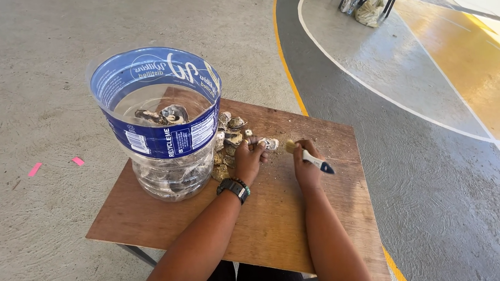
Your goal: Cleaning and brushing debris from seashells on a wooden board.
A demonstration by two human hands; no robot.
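My left hand (249, 159) grips a grey shell (269, 143) at the middle of a brown wooden board (276, 223). A black watch sits on that wrist. My right hand (306, 166) holds a small brush (310, 157) with a white and dark blue handle, its pale bristles close to the shell. A heap of rough shells (230, 137) lies just beyond my left hand, against a big cut-open clear plastic jug (162, 124) with a blue label. Water and more shells are inside the jug.
The board rests on a metal frame over a concrete floor. Yellow and white painted lines (288, 71) curve across the floor to the right. Dark chair legs and a pale bag (369, 10) stand far back. Two pink tape scraps (78, 161) lie at left.
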